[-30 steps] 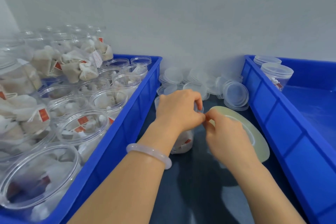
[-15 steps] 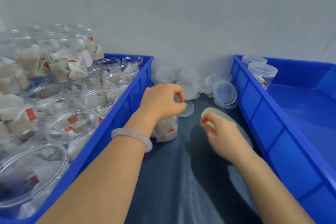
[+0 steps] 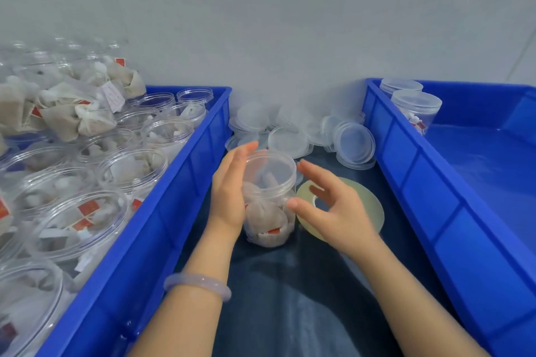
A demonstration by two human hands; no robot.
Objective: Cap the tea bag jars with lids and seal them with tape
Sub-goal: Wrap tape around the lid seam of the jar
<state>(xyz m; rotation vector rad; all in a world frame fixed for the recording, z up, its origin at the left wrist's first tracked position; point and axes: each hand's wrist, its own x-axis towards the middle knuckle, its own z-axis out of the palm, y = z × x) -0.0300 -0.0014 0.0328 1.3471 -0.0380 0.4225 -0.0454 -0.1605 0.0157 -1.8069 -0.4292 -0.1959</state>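
Observation:
A clear jar [image 3: 268, 206] holding tea bags stands on the dark table between two blue crates, with a clear lid [image 3: 271, 166] on top. My left hand [image 3: 229, 194] lies against the jar's left side with its fingers nearly straight. My right hand [image 3: 333, 208] hovers at the jar's right side, fingers spread, its thumb tip at the jar wall. A flat, pale yellow roll of tape [image 3: 367, 211] lies on the table under my right hand, partly hidden by it.
The left blue crate [image 3: 200, 159] holds several uncapped jars of tea bags [image 3: 133, 168]. Two capped jars [image 3: 416, 108] stand at the far corner of the right blue crate [image 3: 406, 182]. Loose clear lids [image 3: 353, 142] are piled against the wall.
My left hand came off the jar's top and now lies along its left side. My right hand opened and shifted from the tape roll toward the jar.

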